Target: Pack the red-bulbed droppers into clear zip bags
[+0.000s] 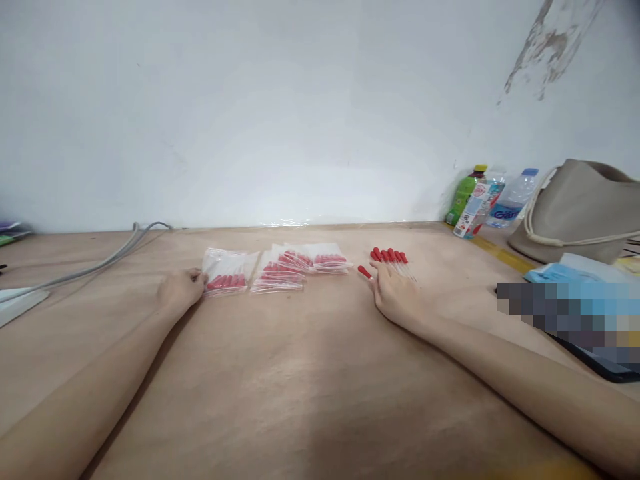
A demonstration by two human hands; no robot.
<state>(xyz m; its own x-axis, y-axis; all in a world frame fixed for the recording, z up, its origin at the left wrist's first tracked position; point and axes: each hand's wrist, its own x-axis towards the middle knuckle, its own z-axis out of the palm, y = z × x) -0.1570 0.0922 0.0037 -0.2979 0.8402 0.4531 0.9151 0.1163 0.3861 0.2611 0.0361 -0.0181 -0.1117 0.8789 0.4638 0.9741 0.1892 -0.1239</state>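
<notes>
At the left, my left hand (pixel 181 289) has its fingers curled closed at the left edge of a clear zip bag (pixel 233 261). Several red rubber bulbs (pixel 227 282) show inside that bag. To its right lie more clear bags (pixel 280 273) with red bulbs in them, overlapping one another. My right hand (pixel 397 297) is closed on a dropper (pixel 365 272), whose red bulb sticks out past the fingers to the left. Just beyond this hand lies a row of several droppers (pixel 390 255) with red bulbs and thin clear stems; the hand hides part of them.
At the back right, bottles (pixel 513 200) and a carton (pixel 477 210) stand against the wall beside a grey bag (pixel 575 213). Blue packets (pixel 565 277) and a dark flat object lie at the right, partly blurred out. A grey cable (pixel 113 259) runs along the left.
</notes>
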